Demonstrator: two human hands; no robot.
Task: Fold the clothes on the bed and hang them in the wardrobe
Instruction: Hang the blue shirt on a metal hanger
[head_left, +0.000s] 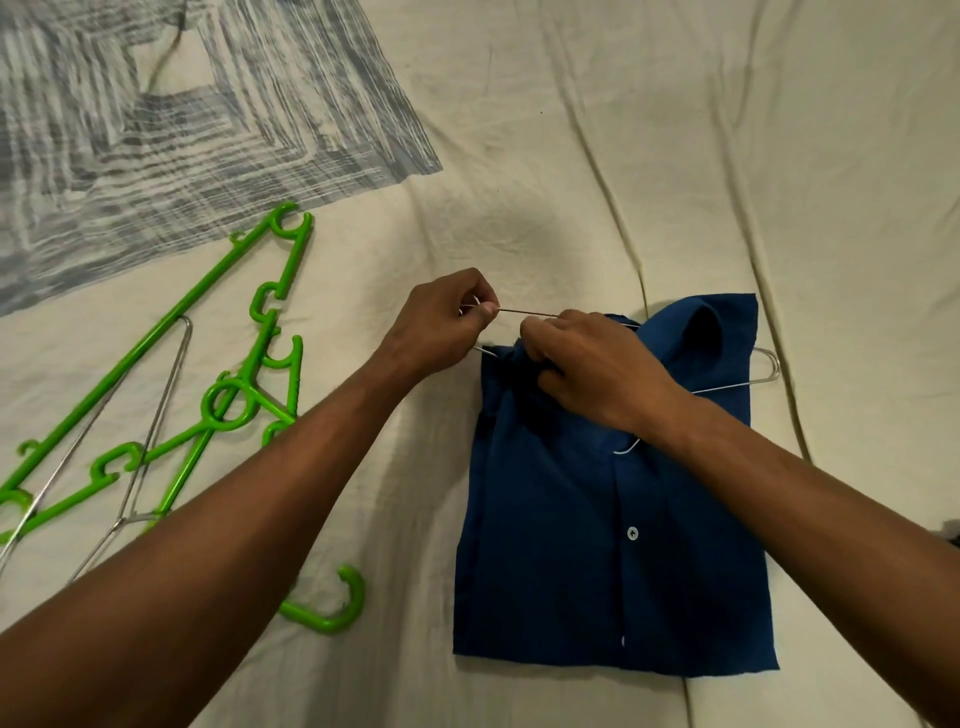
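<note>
Blue shirt (613, 519) on a wire hanger (763, 371), on the bed (571, 182).
Left hand (447, 325) pinches the hanger wire; right hand (597, 369) grips the shirt's collar edge.

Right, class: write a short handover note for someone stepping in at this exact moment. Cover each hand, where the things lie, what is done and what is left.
Left hand: pinches the wire hanger at its left end.
Right hand: grips the blue shirt at its top edge, by the wire.
Things: the shirt lies folded on the bed sheet, buttons up, with the hanger partly under the cloth. Spare green hangers and another wire hanger lie to the left, near a grey patterned cloth.
Done: shirt folded.
Left: finish seating it on the hanger, then hang it in the wardrobe, which is out of view.
</note>
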